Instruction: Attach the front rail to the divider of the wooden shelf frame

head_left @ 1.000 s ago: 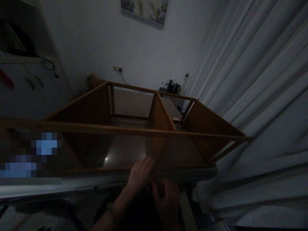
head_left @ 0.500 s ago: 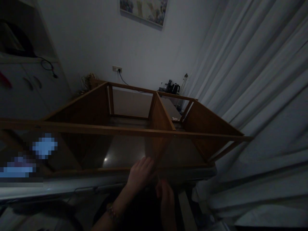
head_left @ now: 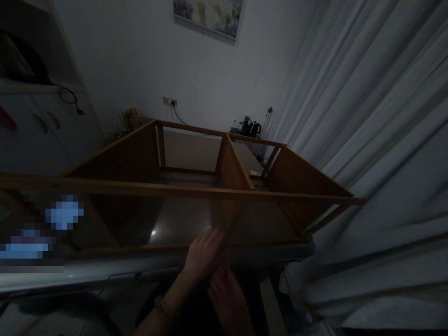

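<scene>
A wooden shelf frame (head_left: pixel 213 191) lies on its side in front of me, with a middle divider (head_left: pixel 235 168) and open compartments. My left hand (head_left: pixel 205 254) rests against the frame's lower front rail (head_left: pixel 140 249), just below the divider, fingers curled over the edge. A beaded bracelet (head_left: pixel 163 308) sits on that wrist. My right hand (head_left: pixel 227 298) is right under the left one, fingers pointing up and touching it. The room is dark, and whether either hand holds a small part cannot be made out.
White curtains (head_left: pixel 367 140) hang close on the right. A white cabinet (head_left: pixel 38 126) with a dangling cable stands at the left. A wall socket (head_left: pixel 170 101), a picture (head_left: pixel 208 16) and a dark kettle (head_left: pixel 252 127) are beyond the frame. A pale ledge (head_left: pixel 70 275) runs below the frame.
My right hand has moved left and up, from beside the left hand to just beneath it. The left hand and the frame have stayed in place.
</scene>
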Demonstrator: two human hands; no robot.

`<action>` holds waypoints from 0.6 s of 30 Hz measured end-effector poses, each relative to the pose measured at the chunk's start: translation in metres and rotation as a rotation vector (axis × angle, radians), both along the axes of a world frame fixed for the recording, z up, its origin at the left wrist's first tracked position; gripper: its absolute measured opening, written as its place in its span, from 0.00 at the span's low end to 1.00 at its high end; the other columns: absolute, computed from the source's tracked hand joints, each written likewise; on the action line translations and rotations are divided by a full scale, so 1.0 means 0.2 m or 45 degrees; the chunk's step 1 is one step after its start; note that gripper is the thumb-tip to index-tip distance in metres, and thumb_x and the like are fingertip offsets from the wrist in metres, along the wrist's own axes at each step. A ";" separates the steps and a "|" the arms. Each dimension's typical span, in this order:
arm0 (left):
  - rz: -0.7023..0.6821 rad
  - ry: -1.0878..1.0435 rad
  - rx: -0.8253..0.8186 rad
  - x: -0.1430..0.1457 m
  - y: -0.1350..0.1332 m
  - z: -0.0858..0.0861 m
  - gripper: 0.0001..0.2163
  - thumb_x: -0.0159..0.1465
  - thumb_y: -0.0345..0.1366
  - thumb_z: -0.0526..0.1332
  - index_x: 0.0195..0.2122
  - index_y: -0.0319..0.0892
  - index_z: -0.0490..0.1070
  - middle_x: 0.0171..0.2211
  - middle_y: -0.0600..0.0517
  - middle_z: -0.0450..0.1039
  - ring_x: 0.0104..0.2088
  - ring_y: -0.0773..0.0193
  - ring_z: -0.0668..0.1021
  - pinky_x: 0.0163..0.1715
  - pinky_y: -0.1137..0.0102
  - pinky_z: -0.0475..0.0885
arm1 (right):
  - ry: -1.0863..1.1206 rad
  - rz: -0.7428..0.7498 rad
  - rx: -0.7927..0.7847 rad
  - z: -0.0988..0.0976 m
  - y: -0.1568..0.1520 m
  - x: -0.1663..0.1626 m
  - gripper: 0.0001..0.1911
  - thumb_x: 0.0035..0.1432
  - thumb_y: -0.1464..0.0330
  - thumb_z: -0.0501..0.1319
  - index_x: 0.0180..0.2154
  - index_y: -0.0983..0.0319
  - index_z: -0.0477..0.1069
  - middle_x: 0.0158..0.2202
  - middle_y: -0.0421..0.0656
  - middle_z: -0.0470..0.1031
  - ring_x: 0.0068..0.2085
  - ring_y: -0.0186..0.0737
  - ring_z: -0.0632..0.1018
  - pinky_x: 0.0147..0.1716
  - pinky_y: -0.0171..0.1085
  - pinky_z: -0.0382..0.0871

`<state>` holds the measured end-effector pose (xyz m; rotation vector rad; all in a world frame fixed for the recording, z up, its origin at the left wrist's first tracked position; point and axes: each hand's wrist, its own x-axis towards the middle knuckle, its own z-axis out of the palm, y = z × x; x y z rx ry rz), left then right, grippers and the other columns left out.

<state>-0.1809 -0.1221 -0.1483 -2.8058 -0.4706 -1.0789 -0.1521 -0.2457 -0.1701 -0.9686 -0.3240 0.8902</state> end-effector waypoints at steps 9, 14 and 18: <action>-0.004 -0.008 0.007 0.00 0.00 -0.03 0.14 0.60 0.44 0.60 0.42 0.41 0.71 0.42 0.46 0.76 0.41 0.54 0.77 0.37 0.64 0.70 | -1.455 -0.511 -0.645 0.01 -0.15 0.17 0.11 0.59 0.60 0.56 0.34 0.58 0.73 0.35 0.44 0.76 0.37 0.41 0.75 0.38 0.38 0.65; -0.001 -0.011 0.025 0.00 0.01 -0.03 0.14 0.61 0.43 0.58 0.43 0.41 0.70 0.41 0.45 0.76 0.41 0.55 0.76 0.37 0.65 0.70 | -1.668 -0.443 -0.648 0.06 -0.11 0.15 0.13 0.63 0.65 0.51 0.37 0.58 0.74 0.33 0.45 0.76 0.36 0.40 0.75 0.37 0.37 0.64; -0.001 0.007 0.003 0.00 0.01 -0.01 0.14 0.61 0.43 0.58 0.43 0.41 0.70 0.41 0.45 0.76 0.41 0.55 0.76 0.36 0.65 0.70 | -1.488 -0.362 -0.621 0.05 -0.09 0.12 0.12 0.61 0.63 0.54 0.31 0.58 0.73 0.30 0.43 0.75 0.32 0.40 0.74 0.35 0.37 0.62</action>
